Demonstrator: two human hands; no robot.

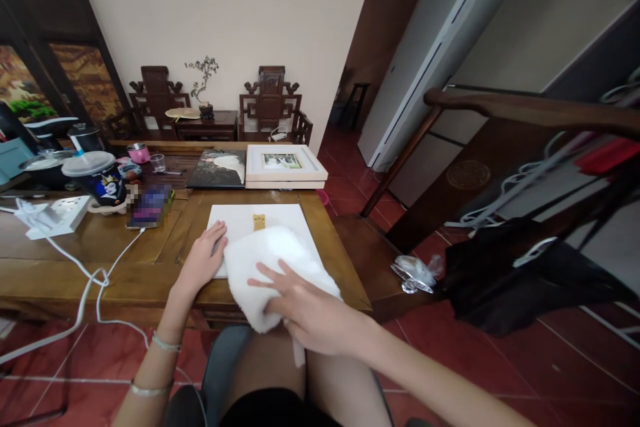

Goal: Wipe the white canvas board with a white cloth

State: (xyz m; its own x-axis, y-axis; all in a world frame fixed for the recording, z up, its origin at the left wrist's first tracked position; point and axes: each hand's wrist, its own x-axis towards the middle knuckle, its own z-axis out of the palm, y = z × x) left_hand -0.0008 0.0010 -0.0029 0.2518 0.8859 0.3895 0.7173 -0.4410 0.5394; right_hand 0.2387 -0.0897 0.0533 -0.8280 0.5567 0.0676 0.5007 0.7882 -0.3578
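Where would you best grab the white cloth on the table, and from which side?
Probably pinch the white cloth at its near end, which droops over the table edge, coming from the person's side; the right hand already rests there, and the left hand borders its left.

Cloth [270, 267]: white, soft, fluffy terry look. Board [235, 220] under it: white, smooth, matt. Table [125, 247]: brown wood, polished with slight sheen; floor [500, 347] of glossy red tile.

We press our right hand [305, 310] flat on a white cloth [265, 267] over a white board [250, 223] at the table's [100, 260] near edge; our left hand [203, 260] steadies the board's left side.
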